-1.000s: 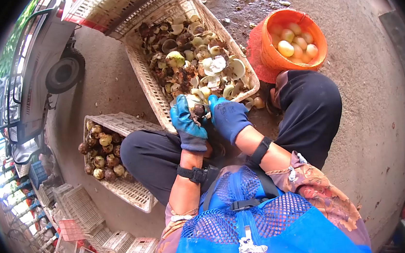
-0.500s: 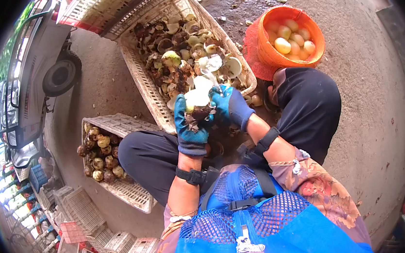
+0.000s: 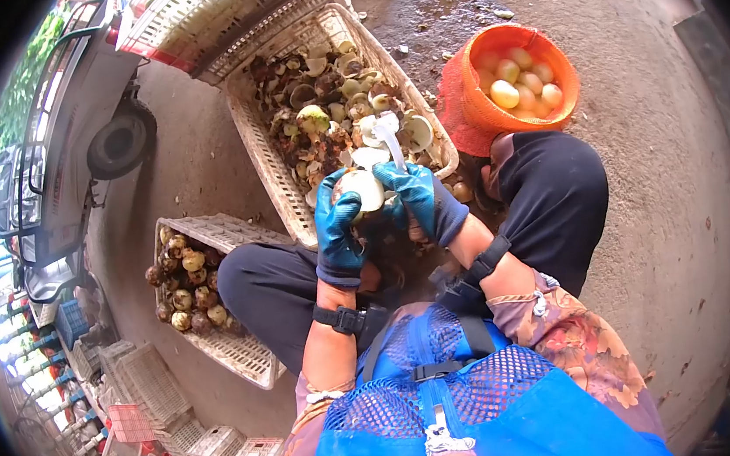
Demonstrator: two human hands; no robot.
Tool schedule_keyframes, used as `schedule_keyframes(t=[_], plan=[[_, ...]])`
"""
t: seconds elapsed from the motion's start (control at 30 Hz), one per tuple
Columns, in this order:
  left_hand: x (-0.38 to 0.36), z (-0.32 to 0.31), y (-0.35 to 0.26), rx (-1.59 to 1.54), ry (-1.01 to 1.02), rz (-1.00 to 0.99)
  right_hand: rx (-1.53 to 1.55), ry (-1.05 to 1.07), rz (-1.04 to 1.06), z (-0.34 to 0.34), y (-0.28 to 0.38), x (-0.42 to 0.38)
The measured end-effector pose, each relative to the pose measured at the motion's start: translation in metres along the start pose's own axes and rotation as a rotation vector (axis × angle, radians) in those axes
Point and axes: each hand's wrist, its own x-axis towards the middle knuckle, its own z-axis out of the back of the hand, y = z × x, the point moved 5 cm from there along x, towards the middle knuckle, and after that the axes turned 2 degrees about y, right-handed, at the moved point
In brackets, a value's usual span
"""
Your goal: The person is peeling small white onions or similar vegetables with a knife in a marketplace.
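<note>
My left hand [image 3: 338,230], in a blue-green coated glove, is closed around a pale, partly peeled onion [image 3: 367,190]. Brown skin still shows on the onion's left side. From the top of my right hand [image 3: 415,195], gloved the same way, sticks up a narrow whitish tool [image 3: 391,138] with a wider end; the fingers are wrapped round it and close to the onion. Both hands are over the near end of a cream crate [image 3: 264,163] filled with peelings and hollow onion layers [image 3: 307,84]. What the right fingertips touch is partly hidden.
An orange mesh-covered bucket [image 3: 467,99] with peeled onions [image 3: 506,94] stands by my right knee. Left of my left leg, a tipped crate [image 3: 245,354] holds brown-skinned onions [image 3: 186,289]. A parked vehicle [image 3: 65,125] and stacked baskets [image 3: 147,381] are at the left.
The onion has turned in my left hand: its dark, ragged skin faced me before, and now its smooth white side shows. The right hand's tool stands out more clearly.
</note>
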Motion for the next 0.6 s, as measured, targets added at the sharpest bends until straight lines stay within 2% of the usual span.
schedule_keyframes(t=[0.07, 0.2, 0.23, 0.3, 0.37, 0.43, 0.5, 0.6], plan=[[-0.001, -0.007, -0.006, 0.069, 0.05, -0.044, -0.044, -0.045, 0.042, -0.009, 0.015, -0.01], [-0.003, -0.008, -0.004, 0.123, -0.027, -0.077, -0.03, -0.069, 0.094, 0.0, 0.01, -0.004], [-0.004, -0.01, 0.0, 0.043, -0.05, -0.061, -0.004, -0.089, 0.094, 0.0, 0.01, -0.006], [-0.006, -0.015, 0.001, 0.13, -0.11, -0.117, 0.046, -0.129, 0.091, -0.004, 0.011, -0.011], [-0.007, -0.017, -0.003, 0.157, -0.152, -0.146, -0.035, -0.158, 0.181, 0.003, 0.001, -0.004], [-0.003, -0.009, 0.001, 0.115, -0.168, -0.135, 0.031, -0.176, 0.157, 0.0, -0.001, -0.005], [-0.003, -0.005, 0.003, 0.014, -0.189, -0.141, 0.244, -0.183, 0.019, -0.002, -0.006, -0.008], [-0.006, -0.003, -0.002, 0.013, -0.193, -0.114, 0.251, -0.176, 0.052, -0.002, -0.012, -0.007]])
